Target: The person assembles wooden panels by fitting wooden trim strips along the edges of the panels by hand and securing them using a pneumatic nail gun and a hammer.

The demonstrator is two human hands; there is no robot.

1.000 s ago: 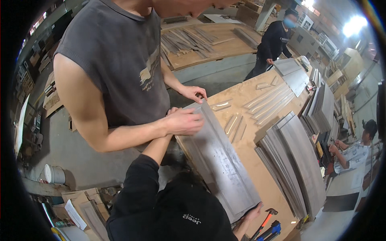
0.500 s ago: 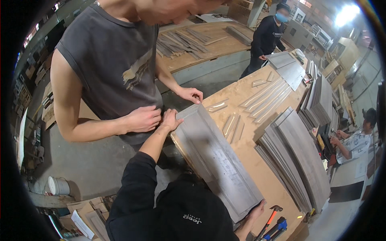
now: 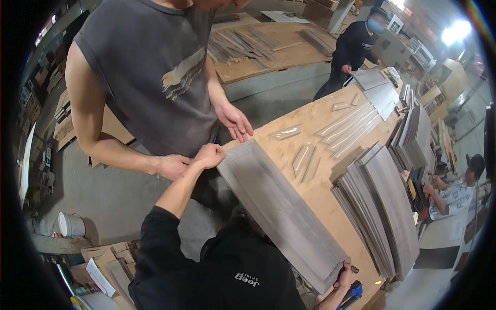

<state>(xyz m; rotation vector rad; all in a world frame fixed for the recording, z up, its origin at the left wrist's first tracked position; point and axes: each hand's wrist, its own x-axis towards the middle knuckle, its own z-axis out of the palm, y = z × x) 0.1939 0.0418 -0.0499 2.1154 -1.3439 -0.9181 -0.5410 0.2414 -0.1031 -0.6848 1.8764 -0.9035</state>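
Note:
A long grey framed cabinet door lies slantwise along the near edge of the workbench, between my two hands. At its far left corner, my left hand is closed on the end edge. My right hand grips the near right end, thumb over the rim and fingers mostly hidden beneath. Facing me, a person in a grey sleeveless top stands at the door's far end. That person's one hand hovers open just above the corner, and the other hand hangs beside my left wrist.
The wooden bench carries thin grey strips and a tall stack of grey panels. A blue-handled tool lies by my right hand, beside a partly hidden hammer head. A masked co-worker stands at the far end.
The door has shifted a little toward the right, now covering most of the hammer. My left hand has closed around the corner edge. The other person's hand has opened and lowered.

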